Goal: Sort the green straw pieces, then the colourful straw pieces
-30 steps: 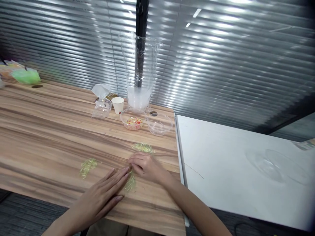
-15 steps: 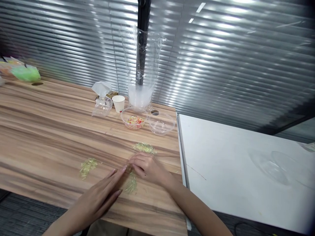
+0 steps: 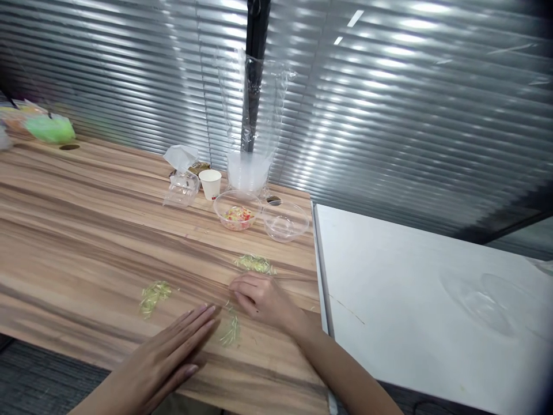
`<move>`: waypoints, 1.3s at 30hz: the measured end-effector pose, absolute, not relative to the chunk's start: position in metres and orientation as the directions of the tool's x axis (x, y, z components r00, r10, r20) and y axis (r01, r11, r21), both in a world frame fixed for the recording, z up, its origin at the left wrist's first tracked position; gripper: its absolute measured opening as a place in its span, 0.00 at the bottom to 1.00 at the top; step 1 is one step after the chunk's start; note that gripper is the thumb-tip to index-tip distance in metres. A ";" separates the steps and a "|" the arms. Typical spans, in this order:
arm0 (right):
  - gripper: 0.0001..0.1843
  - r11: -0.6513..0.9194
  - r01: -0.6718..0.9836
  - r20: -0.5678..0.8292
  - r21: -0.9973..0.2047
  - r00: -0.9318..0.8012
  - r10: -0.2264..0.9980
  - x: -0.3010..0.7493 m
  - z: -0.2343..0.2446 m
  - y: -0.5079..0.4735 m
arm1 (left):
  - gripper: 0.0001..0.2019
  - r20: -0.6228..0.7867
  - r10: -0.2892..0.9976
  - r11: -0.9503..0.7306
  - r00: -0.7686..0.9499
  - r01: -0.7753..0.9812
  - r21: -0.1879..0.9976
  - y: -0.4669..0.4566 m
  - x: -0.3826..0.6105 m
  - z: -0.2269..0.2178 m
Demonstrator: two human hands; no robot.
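Note:
My left hand point(image 3: 168, 354) lies nearly flat over the table near its front edge, fingers straight and thumb apart, holding nothing. Curled fingers rest on the wood at my right hand point(image 3: 261, 297); whatever may be between their tips is hidden. Between the hands is a small loose scatter of thin yellow-green slivers point(image 3: 231, 331). Just beyond my right hand sits a larger pile of slivers point(image 3: 254, 264), partly behind the knuckles. Another pile of slivers point(image 3: 154, 297) lies to the left, beyond my left hand.
At the back stand a clear bowl point(image 3: 237, 222) with red and yellow bits, a second clear bowl point(image 3: 285, 227), a paper cup point(image 3: 211, 185), a tissue pack point(image 3: 181, 184) and bagged stacked bowls point(image 3: 247, 173). A white table point(image 3: 389, 300) adjoins on the right.
My left hand has drawn back a little to the left and toward me, away from my right hand. More of the slivers between the hands shows. My right hand stays nearly in place.

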State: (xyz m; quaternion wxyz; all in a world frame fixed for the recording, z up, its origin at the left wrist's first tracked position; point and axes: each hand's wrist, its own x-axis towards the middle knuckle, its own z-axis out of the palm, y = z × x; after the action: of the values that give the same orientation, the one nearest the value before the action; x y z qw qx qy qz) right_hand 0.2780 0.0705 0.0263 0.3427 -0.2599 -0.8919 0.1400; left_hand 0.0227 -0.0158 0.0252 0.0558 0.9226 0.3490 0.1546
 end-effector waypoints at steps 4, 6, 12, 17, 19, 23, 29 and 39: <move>0.11 0.821 0.369 0.529 -0.437 -0.632 0.566 0.279 0.026 0.070 | 0.29 0.232 0.644 -0.765 0.729 0.621 0.174 -0.018 0.017 0.023; 0.11 0.816 0.374 0.520 -0.442 -0.634 0.572 0.279 0.026 0.070 | 0.29 0.238 0.629 -0.777 0.740 0.613 0.145 -0.019 0.017 0.023; 0.11 0.812 0.379 0.518 -0.444 -0.631 0.577 0.279 0.026 0.071 | 0.30 0.217 0.629 -0.777 0.747 0.615 0.136 -0.018 0.020 0.026; 0.11 0.816 0.373 0.507 -0.442 -0.646 0.570 0.278 0.029 0.070 | 0.30 0.208 0.669 -0.742 0.713 0.659 0.124 -0.017 0.023 0.026; 0.11 0.822 0.370 0.505 -0.434 -0.655 0.562 0.278 0.029 0.069 | 0.31 0.224 0.702 -0.710 0.676 0.691 0.136 -0.017 0.027 0.024; 0.11 0.820 0.380 0.515 -0.428 -0.643 0.567 0.280 0.030 0.070 | 0.33 0.295 0.772 -0.624 0.563 0.759 0.185 -0.015 0.033 0.022; 0.10 0.832 0.380 0.555 -0.404 -0.621 0.553 0.283 0.033 0.069 | 0.31 0.340 0.842 -0.517 0.418 0.806 0.288 -0.013 0.035 0.016; 0.10 0.811 0.396 0.535 -0.430 -0.612 0.583 0.282 0.033 0.067 | 0.17 0.420 0.865 -0.475 0.274 0.717 0.511 -0.003 0.028 0.003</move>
State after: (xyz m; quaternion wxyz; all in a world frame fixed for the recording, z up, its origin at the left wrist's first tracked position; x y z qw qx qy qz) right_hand 0.2817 0.0674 0.0329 0.3435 -0.2759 -0.8874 0.1358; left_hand 0.0281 -0.0027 0.0033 0.1107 0.7905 0.5003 0.3356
